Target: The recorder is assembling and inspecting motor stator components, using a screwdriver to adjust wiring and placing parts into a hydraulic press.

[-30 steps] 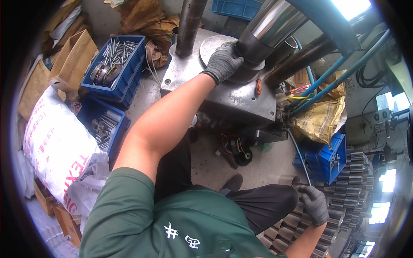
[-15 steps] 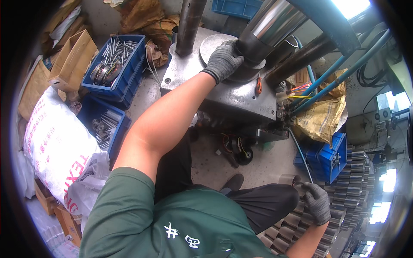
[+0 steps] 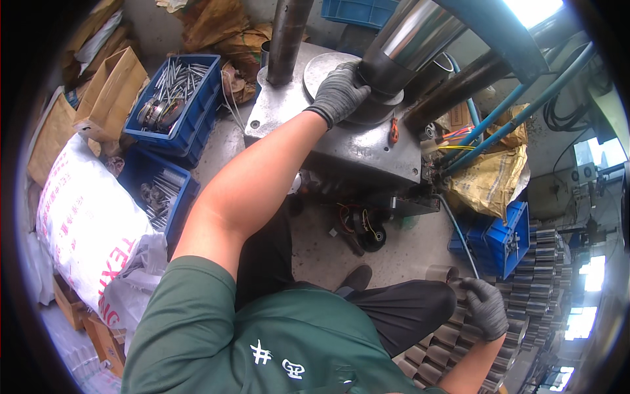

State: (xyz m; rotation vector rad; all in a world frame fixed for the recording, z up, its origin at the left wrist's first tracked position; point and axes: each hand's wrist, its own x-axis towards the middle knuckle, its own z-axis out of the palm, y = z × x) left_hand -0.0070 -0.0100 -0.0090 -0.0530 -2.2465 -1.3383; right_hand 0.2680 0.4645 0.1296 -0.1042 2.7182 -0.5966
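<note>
The left hand [image 3: 339, 92], in a dark grey knit glove, reaches to the far side and lies half-curled against the base of the shiny steel cylinder [image 3: 401, 41], its fingers over the round grey metal disc [image 3: 323, 67] on the grey steel machine bed [image 3: 354, 148]. Near and to the right, the gloved right hand [image 3: 486, 306] is closed around the top of one grey toothed metal cylinder in the stacked rows of such parts [image 3: 525, 295], beside the blue plastic crate [image 3: 500, 238].

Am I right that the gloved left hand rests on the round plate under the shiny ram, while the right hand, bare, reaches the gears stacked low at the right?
Not quite: the right hand is gloved too, in dark grey, as the head view shows. The rest holds: the left hand rests on the round plate under the shiny ram, and the right reaches the stacked gears.
</note>
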